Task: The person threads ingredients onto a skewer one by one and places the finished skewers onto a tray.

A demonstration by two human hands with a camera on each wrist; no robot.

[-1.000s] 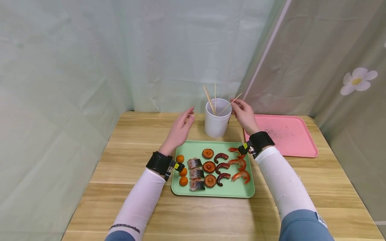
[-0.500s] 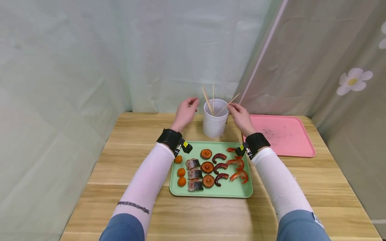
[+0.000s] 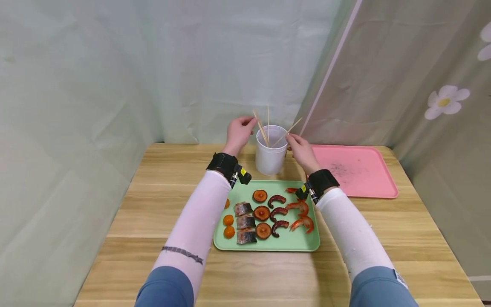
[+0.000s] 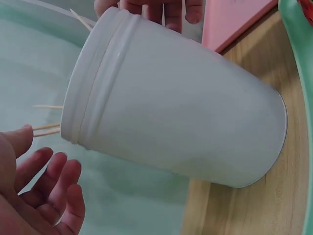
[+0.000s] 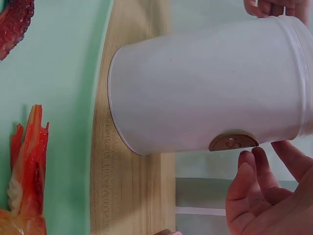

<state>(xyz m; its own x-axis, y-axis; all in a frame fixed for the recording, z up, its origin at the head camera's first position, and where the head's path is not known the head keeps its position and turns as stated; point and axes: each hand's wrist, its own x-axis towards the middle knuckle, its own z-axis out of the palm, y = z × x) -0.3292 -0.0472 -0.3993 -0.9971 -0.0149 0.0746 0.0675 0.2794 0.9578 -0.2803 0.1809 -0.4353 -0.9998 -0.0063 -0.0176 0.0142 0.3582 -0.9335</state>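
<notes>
A white bucket (image 3: 270, 160) holds several thin wooden skewers (image 3: 261, 130) that lean in different directions. My left hand (image 3: 238, 135) is at the bucket's left side, and in the left wrist view its thumb (image 4: 22, 137) pinches skewers sticking out over the rim; the other fingers hang curled below. At the opposite side my right hand (image 3: 302, 152) holds the bucket's rim near one skewer that leans right. In the right wrist view one finger (image 5: 288, 152) meets the wall just below the rim, close to a round leather label (image 5: 234, 141).
In front of the bucket, a green tray (image 3: 291, 243) bears orange balls, fish pieces (image 3: 245, 221), mushroom caps (image 3: 262, 213), tentacle pieces (image 3: 279, 213) and shrimp (image 3: 303, 224) in columns. A pink tray (image 3: 368, 170) lies at the right. Curtains (image 3: 215, 64) hang behind the wooden table (image 3: 161, 187).
My left hand has moved up and right to the skewers and its fingers have closed on them. My right hand has come slightly lower, to the bucket's rim.
</notes>
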